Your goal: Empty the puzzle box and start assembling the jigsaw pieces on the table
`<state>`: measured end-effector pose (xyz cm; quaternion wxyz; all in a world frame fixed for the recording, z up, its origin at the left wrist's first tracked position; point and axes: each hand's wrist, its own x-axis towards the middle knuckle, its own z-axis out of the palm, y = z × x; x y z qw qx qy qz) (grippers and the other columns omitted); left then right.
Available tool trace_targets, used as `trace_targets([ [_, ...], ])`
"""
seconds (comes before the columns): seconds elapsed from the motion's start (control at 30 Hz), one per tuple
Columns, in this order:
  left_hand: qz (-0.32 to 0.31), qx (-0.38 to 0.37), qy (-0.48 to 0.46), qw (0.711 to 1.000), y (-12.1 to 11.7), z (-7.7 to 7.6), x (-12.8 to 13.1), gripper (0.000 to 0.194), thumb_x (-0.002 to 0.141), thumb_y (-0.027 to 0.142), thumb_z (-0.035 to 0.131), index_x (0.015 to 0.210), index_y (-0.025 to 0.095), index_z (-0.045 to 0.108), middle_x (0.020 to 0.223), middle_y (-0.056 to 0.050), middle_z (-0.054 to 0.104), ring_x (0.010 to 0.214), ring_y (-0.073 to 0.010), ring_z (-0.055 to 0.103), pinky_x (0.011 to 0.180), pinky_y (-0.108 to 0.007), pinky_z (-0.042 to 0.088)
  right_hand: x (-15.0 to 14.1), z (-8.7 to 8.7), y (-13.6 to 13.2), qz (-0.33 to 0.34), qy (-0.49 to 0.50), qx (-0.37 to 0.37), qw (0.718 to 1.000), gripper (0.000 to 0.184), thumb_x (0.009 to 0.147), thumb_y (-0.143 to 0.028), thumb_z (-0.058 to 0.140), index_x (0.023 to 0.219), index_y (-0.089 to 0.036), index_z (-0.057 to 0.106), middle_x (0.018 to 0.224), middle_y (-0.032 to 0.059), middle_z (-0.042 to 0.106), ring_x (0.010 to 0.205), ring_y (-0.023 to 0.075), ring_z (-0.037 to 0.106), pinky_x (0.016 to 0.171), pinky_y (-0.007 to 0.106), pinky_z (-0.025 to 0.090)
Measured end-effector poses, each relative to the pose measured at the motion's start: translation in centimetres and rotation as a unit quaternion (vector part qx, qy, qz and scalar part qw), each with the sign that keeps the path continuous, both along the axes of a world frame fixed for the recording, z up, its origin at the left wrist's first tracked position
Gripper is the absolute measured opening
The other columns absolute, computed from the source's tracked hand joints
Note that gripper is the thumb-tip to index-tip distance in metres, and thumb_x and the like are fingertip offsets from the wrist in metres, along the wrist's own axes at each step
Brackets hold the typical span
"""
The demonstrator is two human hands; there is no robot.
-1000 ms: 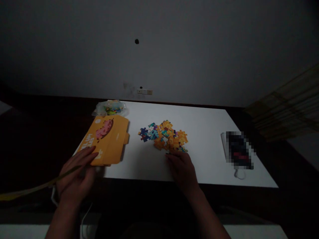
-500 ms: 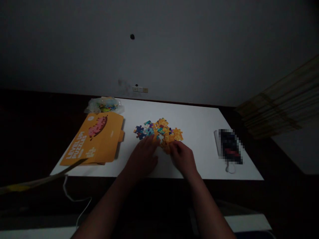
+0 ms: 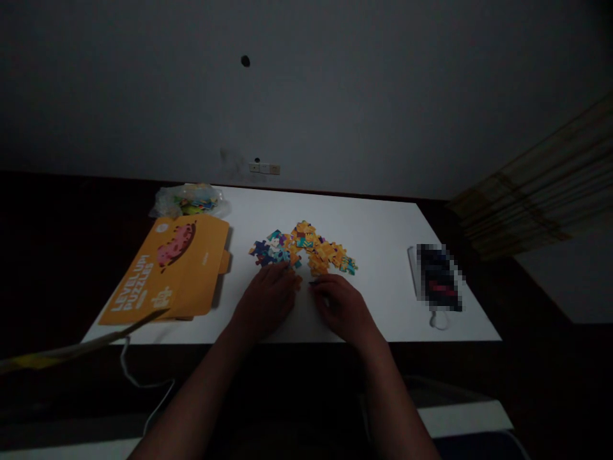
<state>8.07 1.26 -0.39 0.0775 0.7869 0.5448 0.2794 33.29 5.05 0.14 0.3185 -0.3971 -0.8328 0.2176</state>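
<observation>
While the left hand hides some puzzle pieces, right hand curled, both grips unclear

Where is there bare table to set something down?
Between the puzzle pieces and the pixelated item, and behind the pieces toward the wall. Crowded: left side, with orange packaging and plastic bag, and front middle, at left hand and right hand.

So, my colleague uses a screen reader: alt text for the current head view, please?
A person's left hand and right hand at the near edge of piled jigsaw puzzle pieces on a white table. To the left, an orange LEVEL UP! PUZZLES package and a clear plastic bag.
</observation>
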Motion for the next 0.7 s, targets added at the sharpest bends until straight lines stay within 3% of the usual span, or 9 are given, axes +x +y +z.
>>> trace_targets([
  [0.13, -0.014, 0.005, -0.022, 1.000, 0.0, -0.4, -0.2, 0.036, 0.101, 0.013, 0.066, 0.134, 0.026, 0.073, 0.143, -0.013, 0.073, 0.131, -0.0322, 0.072, 0.112, -0.058, 0.066, 0.3, 0.0, 0.2, -0.001, -0.028, -0.002, 1.000, 0.059, 0.091, -0.011, 0.060, 0.145, -0.032, 0.076, 0.143, 0.0134, 0.079, 0.136, 0.0293, 0.076, 0.115, 0.048, 0.066],
  [0.2, -0.025, 0.004, -0.040, 0.999, -0.1, -0.8, -0.3, 0.041, 0.098, 0.009, 0.066, 0.134, 0.027, 0.074, 0.142, -0.012, 0.075, 0.131, -0.0305, 0.072, 0.113, -0.056, 0.066, 0.5, -0.3, 0.5, -0.019, -0.008, 0.011, 1.000, 0.065, 0.087, -0.009, 0.056, 0.146, -0.026, 0.074, 0.140, 0.0138, 0.080, 0.133, 0.0301, 0.077, 0.114, 0.051, 0.066],
  [0.4, -0.036, 0.042, -0.123, 0.991, -0.2, -1.4, -0.5, 0.043, 0.097, 0.002, 0.064, 0.127, 0.029, 0.076, 0.139, -0.010, 0.072, 0.131, -0.0249, 0.073, 0.110, -0.046, 0.069, 0.7, -1.0, 0.9, -0.081, 0.007, -0.040, 0.996, 0.055, 0.088, -0.007, 0.054, 0.134, -0.028, 0.076, 0.125, 0.0122, 0.080, 0.120, 0.0331, 0.077, 0.104, 0.055, 0.066],
  [0.57, -0.005, 0.064, -0.135, 0.989, -0.3, -0.9, -0.8, 0.048, 0.099, 0.001, 0.059, 0.135, 0.030, 0.073, 0.128, -0.007, 0.073, 0.118, -0.0198, 0.076, 0.105, -0.040, 0.070, 0.3, -0.8, 0.9, -0.065, -0.033, -0.018, 0.997, 0.053, 0.087, -0.008, 0.059, 0.134, -0.028, 0.075, 0.126, 0.0128, 0.080, 0.120, 0.0353, 0.074, 0.105, 0.059, 0.063],
  [0.7, -0.009, 0.022, -0.131, 0.991, -0.6, -0.4, -0.9, 0.047, 0.102, 0.005, 0.056, 0.140, 0.029, 0.072, 0.127, -0.006, 0.079, 0.117, -0.0205, 0.079, 0.104, -0.037, 0.070, 0.0, -0.5, 0.8, -0.044, -0.046, 0.009, 0.998, 0.045, 0.092, -0.017, 0.071, 0.133, -0.033, 0.075, 0.126, 0.0102, 0.082, 0.118, 0.0355, 0.075, 0.101, 0.058, 0.064],
])
